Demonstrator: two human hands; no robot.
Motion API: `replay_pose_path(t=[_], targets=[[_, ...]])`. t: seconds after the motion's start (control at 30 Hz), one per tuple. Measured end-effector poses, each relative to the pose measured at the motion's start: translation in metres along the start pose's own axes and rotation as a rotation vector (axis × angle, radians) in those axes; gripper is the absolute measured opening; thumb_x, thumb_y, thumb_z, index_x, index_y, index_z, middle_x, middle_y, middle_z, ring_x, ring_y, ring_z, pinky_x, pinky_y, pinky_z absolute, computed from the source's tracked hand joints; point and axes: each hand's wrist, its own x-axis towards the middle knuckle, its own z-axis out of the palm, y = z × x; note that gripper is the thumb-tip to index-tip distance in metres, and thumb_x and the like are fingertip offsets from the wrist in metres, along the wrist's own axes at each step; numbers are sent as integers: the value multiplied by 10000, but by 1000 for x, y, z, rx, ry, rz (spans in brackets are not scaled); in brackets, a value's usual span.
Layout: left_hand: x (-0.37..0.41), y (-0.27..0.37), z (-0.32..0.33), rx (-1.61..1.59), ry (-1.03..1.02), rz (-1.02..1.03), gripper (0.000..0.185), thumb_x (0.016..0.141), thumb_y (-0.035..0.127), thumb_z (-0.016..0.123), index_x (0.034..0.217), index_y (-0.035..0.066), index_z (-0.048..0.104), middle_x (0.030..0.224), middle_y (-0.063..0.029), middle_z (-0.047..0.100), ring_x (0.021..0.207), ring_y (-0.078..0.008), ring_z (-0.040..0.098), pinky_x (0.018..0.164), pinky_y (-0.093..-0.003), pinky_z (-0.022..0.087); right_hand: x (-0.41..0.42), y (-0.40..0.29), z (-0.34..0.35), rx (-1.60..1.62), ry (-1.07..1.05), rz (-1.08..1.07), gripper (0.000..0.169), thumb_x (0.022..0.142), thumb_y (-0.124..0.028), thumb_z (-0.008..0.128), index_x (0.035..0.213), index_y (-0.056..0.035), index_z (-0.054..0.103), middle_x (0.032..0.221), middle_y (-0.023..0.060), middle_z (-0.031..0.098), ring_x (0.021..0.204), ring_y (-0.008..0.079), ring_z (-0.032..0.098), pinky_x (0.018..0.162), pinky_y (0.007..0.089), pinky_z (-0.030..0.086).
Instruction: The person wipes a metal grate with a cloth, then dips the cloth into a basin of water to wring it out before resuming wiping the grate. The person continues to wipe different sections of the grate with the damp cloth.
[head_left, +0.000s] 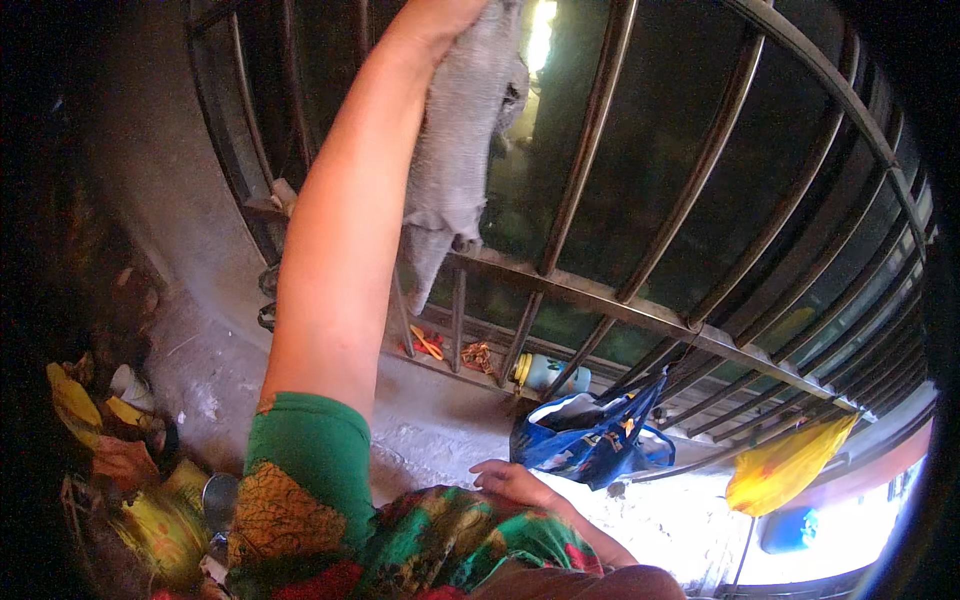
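My left hand (441, 16) is raised high against the window bars, and the top edge of the view cuts off its fingers. From it hangs a long grey cloth (459, 142), slightly blurred, with a pointed lower end that reaches the lower crossbar (577, 289). Metal window bars (592, 135) stand behind the cloth, with dark glass beyond. Low down, in front of my patterned shirt (457, 532), my right hand (514, 481) holds nothing, its fingers a little apart. Close to it hangs a blue bag (577, 450), its mouth partly open.
On the sill behind the bars are a light-blue jar with a yellow lid (551, 373), an orange-handled item (426, 342) and a small brown heap (477, 357). A yellow plastic bag (787, 465) hangs at right. Mixed yellow packaging (161, 517) lies at lower left.
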Motion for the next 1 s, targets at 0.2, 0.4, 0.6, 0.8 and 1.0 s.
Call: replay_pose_path(t=[0.2,0.4,0.6,0.8,1.0], targets=[[-5,-8,15,172,163,19,259,838,193,533,996,-7,575,940,-126,594,873,-225,552,806,-332,425,0,7,-2,3,4,-87,284,888,-185,533,1150,-73,538,980,71,609,919,141,552,819,276,444],[-20,3,6,-429,-116,-116,269,839,195,529,1008,-10,572,960,-136,593,894,-234,551,818,-337,422,0,7,-4,29,23,-48,257,882,-165,539,1126,-83,552,960,37,612,884,115,548,782,262,452],[-32,-3,1,-773,-244,-174,279,840,196,524,1020,-13,569,981,-146,592,915,-243,550,831,-343,420,0,7,0,65,-24,-29,267,877,-158,544,1134,-87,549,968,45,617,879,114,551,773,250,453],[-45,-10,30,133,250,-11,290,841,198,519,1032,-15,565,1002,-156,591,936,-252,549,843,-349,417,7,15,-1,-22,-30,-125,276,878,-180,540,1135,-79,547,978,73,618,899,152,570,799,287,455],[-56,2,14,-712,-157,-197,300,842,199,514,1044,-18,562,1022,-165,590,957,-262,548,856,-354,414,-2,3,0,-16,-20,-12,271,882,-174,541,1128,-62,555,1016,78,597,935,140,546,825,270,441]])
